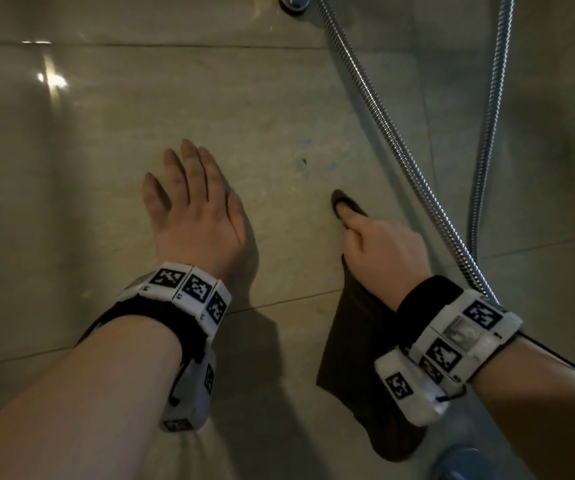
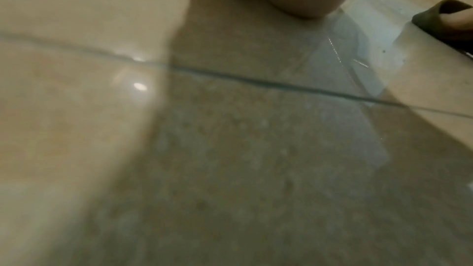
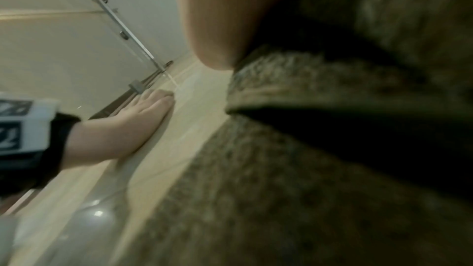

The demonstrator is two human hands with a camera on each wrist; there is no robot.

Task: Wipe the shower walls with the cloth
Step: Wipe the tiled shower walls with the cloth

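The right hand [image 1: 383, 244] is pressing the dark cloth [image 1: 359, 358] against the tiled shower wall [image 1: 279, 98], fingers clenched on its upper edge. The left hand [image 1: 192, 209] is lying flat on the wall, fingers released. Risk: the hanging cloth is bunching, or the hand is snagging the nearby shower hose [image 1: 383, 123].
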